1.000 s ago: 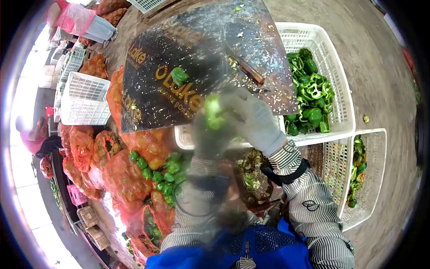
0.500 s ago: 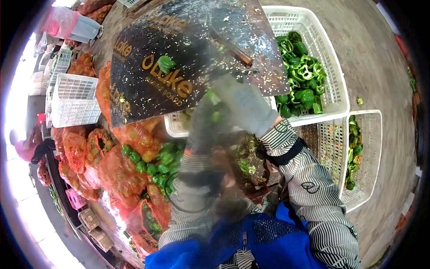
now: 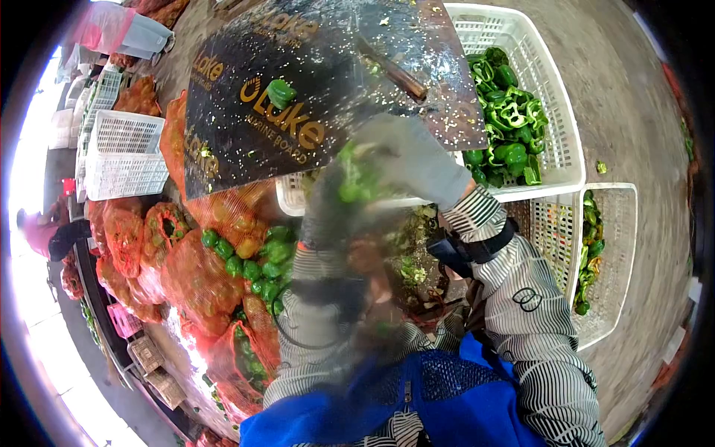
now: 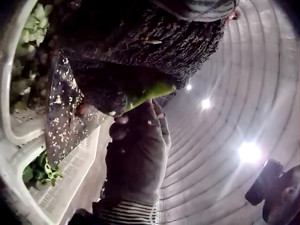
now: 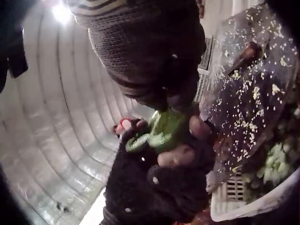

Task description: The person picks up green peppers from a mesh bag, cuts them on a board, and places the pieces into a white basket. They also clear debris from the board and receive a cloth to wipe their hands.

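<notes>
A green bell pepper (image 3: pixel 357 179), cut open and blurred, is between my two gloved hands just over the near edge of the dark board (image 3: pixel 223 141). My left hand (image 3: pixel 326 208), in a dark glove, grips it from below; its bare fingertips show around the pepper (image 5: pixel 164 129) in the right wrist view. From the right, my right hand (image 3: pixel 417 158), in a grey glove, bends its fingers onto the pepper's edge. The left wrist view shows the right fingertips at the rim of the green flesh (image 4: pixel 157 91). Part of the pepper is hidden by the gloves.
On the seed-strewn board lie a green pepper piece (image 3: pixel 281 94) and a wooden-handled knife (image 3: pixel 406 80). A white crate (image 3: pixel 562 127) of cut peppers stands at right, another crate (image 3: pixel 622 246) below it. Mesh sacks (image 3: pixel 197 276) and whole peppers (image 3: pixel 275 257) lie at left.
Both hands stay together at the pepper, with slight shifts of the fingers. The head view has tilted, so the board and crates sit higher in it than a second ago.
</notes>
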The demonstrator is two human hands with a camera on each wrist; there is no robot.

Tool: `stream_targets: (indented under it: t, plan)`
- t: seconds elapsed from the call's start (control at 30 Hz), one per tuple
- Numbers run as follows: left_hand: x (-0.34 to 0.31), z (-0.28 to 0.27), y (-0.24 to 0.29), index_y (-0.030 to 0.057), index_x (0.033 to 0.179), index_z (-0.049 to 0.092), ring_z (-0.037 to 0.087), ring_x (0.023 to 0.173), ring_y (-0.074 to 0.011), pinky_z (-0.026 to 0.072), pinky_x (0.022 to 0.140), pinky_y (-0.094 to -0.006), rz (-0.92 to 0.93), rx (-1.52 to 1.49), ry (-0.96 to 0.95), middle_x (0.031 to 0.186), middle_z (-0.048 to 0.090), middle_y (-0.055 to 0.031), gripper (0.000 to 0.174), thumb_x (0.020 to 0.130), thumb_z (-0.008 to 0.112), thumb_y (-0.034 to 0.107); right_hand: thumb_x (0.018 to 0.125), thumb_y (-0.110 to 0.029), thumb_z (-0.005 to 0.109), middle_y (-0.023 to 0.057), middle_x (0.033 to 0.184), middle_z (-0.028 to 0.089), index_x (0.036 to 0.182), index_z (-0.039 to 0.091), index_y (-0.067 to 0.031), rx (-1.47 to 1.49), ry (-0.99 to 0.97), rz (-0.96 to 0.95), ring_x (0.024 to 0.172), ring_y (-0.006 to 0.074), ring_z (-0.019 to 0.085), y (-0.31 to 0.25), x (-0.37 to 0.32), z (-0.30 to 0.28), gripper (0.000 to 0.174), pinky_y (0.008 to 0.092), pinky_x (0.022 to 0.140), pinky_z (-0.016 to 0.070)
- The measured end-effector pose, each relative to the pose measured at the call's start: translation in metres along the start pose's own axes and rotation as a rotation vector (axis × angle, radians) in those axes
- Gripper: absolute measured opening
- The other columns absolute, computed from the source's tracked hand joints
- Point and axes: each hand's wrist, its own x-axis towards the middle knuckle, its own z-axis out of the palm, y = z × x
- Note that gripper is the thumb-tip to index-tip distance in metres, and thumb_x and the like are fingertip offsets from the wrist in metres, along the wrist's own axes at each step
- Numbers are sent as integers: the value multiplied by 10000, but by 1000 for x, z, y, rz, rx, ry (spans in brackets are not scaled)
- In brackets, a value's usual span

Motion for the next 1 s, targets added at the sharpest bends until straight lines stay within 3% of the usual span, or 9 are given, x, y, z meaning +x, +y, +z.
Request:
stream_targets:
  t: [0.2,0.3,0.4,0.53,0.6,0.73,0.8,0.83,1.0]
  plan:
    - [8,-16,32,21,1327,462,601,956,-292,488,585,-325,-215,-1280,-98,1119,597,-190,571,908,538,400,892,-194,637,140,985,676,1128,649,2,759,28,196,735,151,649,-22,-4,-20,307,247,634,551]
    - [9,-36,13,11,1396,401,584,1015,-319,512,650,-378,19,-1275,-122,1223,562,-185,674,917,572,453,887,-228,639,159,1180,629,1190,644,-65,503,-86,314,861,194,669,-20,-5,-38,344,306,736,577]
    - [6,-32,34,15,1408,383,567,1065,-327,523,691,-389,60,-1164,50,1294,528,-156,692,912,590,450,853,-233,640,161,1098,631,1133,645,-32,-136,112,60,973,289,637,-22,-12,-18,345,392,885,502]
    - [5,-20,42,36,1437,359,548,1118,-225,523,777,-371,13,-967,18,1371,471,-109,719,913,590,471,837,-196,633,159,1017,633,1060,639,-25,-56,170,-91,920,311,638,-40,-4,-7,281,396,819,509]
    - [11,-13,46,21,1451,346,535,1125,-174,456,948,-310,116,80,100,1375,483,-90,774,914,565,534,829,-173,625,151,944,649,1014,635,-51,-141,205,-7,871,322,641,-36,-5,11,222,420,800,514]
    - [2,24,54,-9,1437,355,483,1232,-203,389,1025,-340,367,100,226,1410,461,-99,794,932,492,587,852,-175,611,157,824,646,984,641,-83,45,253,113,792,358,637,-36,-7,18,163,461,720,499]
    - [14,23,32,49,1454,279,515,1192,-250,517,969,-315,583,-495,-88,1324,465,-136,879,724,768,82,850,-173,619,166,806,637,954,644,-76,114,307,37,786,376,628,-31,-8,23,144,465,710,489]
    - [-6,24,60,-12,1425,367,464,1253,-228,382,1033,-354,250,76,190,1398,468,-132,776,932,493,575,842,-173,629,170,803,636,943,645,-73,103,284,48,788,381,625,-30,-8,24,143,462,716,490]
    - [-7,8,34,-6,1401,394,537,1124,-174,428,962,-308,308,113,161,1298,529,-122,752,908,554,539,798,-199,680,191,829,640,943,652,-42,241,211,-13,809,370,628,-31,-12,25,216,431,737,492]
